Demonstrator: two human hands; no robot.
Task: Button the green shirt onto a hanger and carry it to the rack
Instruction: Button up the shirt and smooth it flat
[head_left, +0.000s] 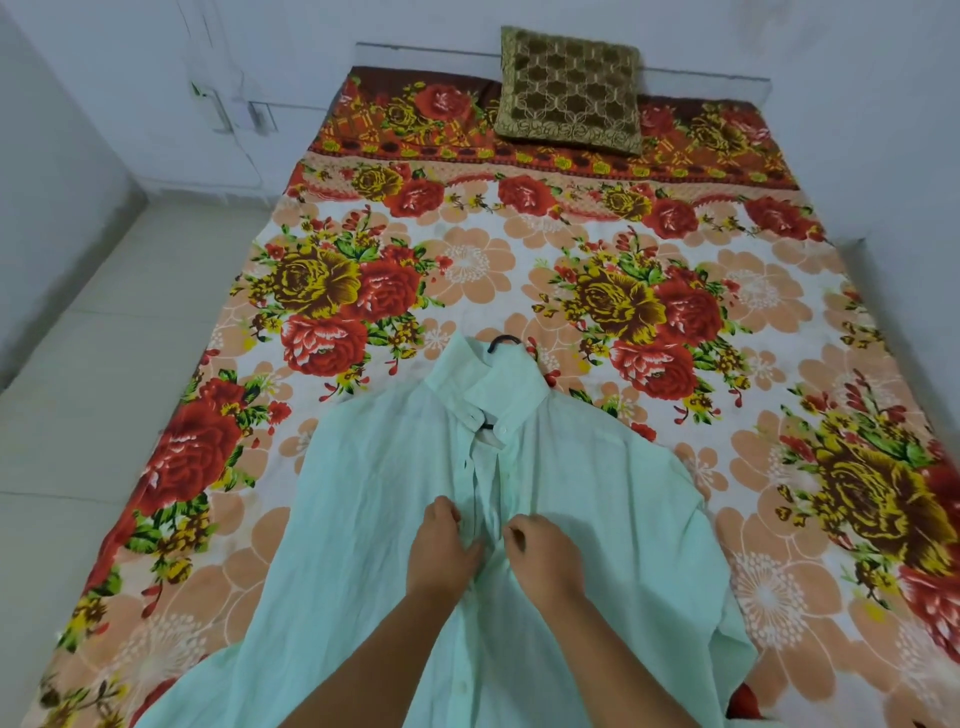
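Observation:
A pale green shirt (363, 519) lies front-up on the bed with its collar pointing away from me. A black hanger (505, 340) is inside it; only the hook above the collar and a sliver at the neck opening show. My left hand (441, 551) pinches the left side of the button placket at mid-chest. My right hand (540, 556) pinches the right side of the placket, right beside it. The fingertips and the button between them are hidden in the cloth.
The bed carries a floral sheet (623, 291) in red, yellow and peach. A brown-gold cushion (569, 91) leans at the head by the white wall. Pale tiled floor (104, 338) runs along the left of the bed. No rack is in view.

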